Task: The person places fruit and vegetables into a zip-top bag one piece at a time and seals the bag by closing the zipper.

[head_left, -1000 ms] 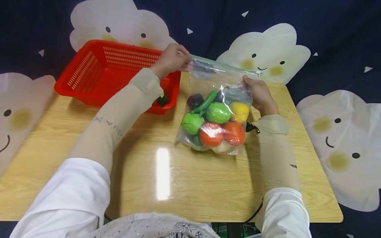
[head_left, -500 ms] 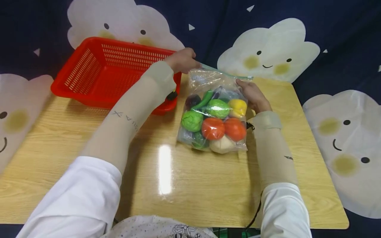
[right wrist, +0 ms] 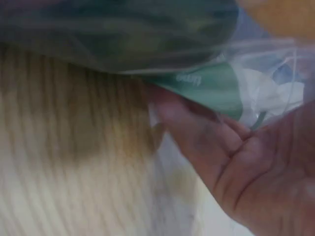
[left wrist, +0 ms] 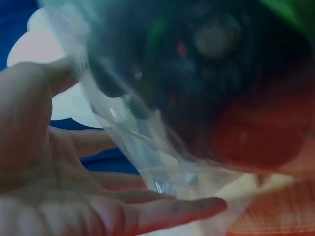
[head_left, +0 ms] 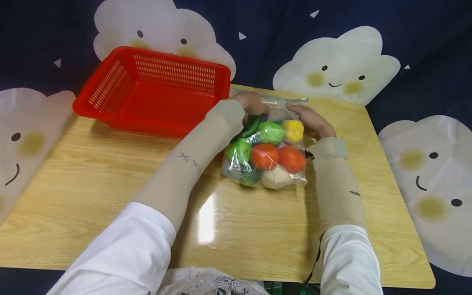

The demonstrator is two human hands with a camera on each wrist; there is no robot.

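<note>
A clear zip bag [head_left: 241, 175] of several toy vegetables lies on the table. Two tomatoes [head_left: 264, 155], green lumpy pieces [head_left: 271, 132], a yellow one [head_left: 293, 131], a green chili pepper [head_left: 252, 125] and a pale piece [head_left: 276, 177] show through it. My left hand [head_left: 252, 102] is at the bag's upper left; in the left wrist view its long, spread fingers [left wrist: 182, 211] lie along the plastic, the thumb apart from them. At the upper right edge, my right hand [head_left: 311, 119] holds the bag, thumb in front and fingers reaching beneath it. The green zip strip [head_left: 291, 100] runs behind both hands.
A red slotted basket [head_left: 121, 119] stands at the back left of the wooden table [head_left: 110, 196], its right side close to my left hand. Behind the table hangs a dark blue cloth [head_left: 265, 20] with smiling clouds. A cable [head_left: 318, 254] runs along my right sleeve.
My left hand has let go of the zip strip's left end and moved right and down onto the bag. The bag's top has sunk backward. My right hand stays at the right edge, slightly lower.
</note>
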